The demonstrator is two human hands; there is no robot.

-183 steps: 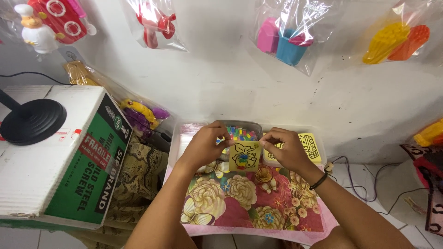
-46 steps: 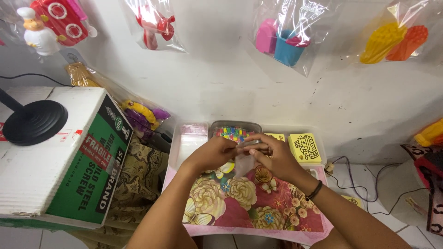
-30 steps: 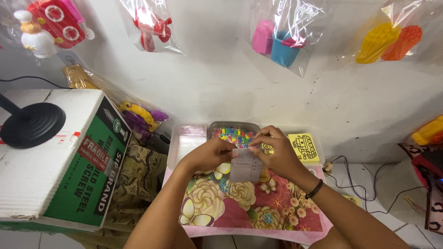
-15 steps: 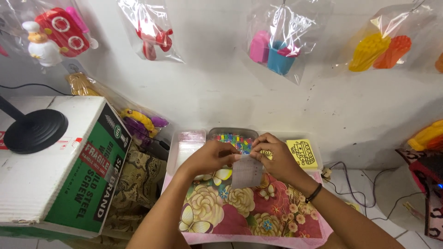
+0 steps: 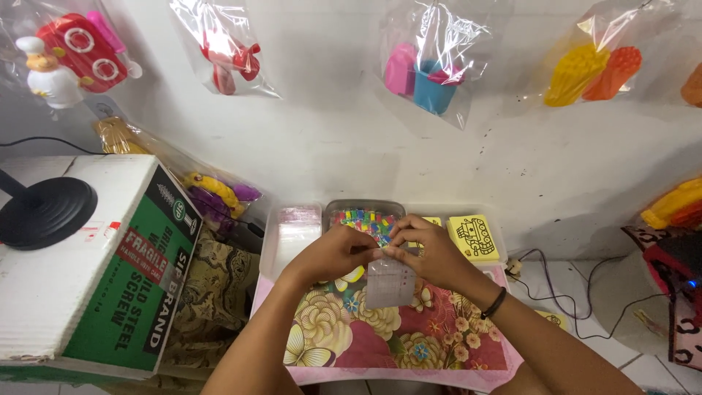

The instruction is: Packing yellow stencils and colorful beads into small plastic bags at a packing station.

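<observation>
Left hand (image 5: 333, 252) and right hand (image 5: 428, 252) brought together at the fingertips, both pinched on the top edge of a small clear plastic bag (image 5: 390, 281). Bag hanging flat below the fingers, over a floral-patterned cloth (image 5: 365, 336) in pink, cream and red covering a low surface. Black band (image 5: 495, 303) worn on the right wrist. Just behind the hands, a clear tray of small multicoloured beads (image 5: 362, 218), partly hidden by the knuckles. Left of the tray, a stack of clear plastic sleeves (image 5: 295, 230) lying flat. Right of the tray, yellow cards with dark line drawings (image 5: 472, 236), one largely covered by the right hand. Further right, thin dark cables (image 5: 567, 281) trailing across a white floor. Far left, a large cardboard box with a green printed side (image 5: 128, 281) and a white top, bearing a black round base (image 5: 45, 212) with a cable. Between box and cloth, a bagged yellow and purple toy (image 5: 219, 197) above a brown patterned fabric (image 5: 216, 292). On the white wall (image 5: 329, 139) behind, clear bags hung in a row: red toy with a white figure (image 5: 69, 58), red and white toy (image 5: 230, 62), pink and blue cups (image 5: 424, 69), yellow and orange moulds (image 5: 596, 69). Yellow and orange toy (image 5: 673, 205) at the right edge.
</observation>
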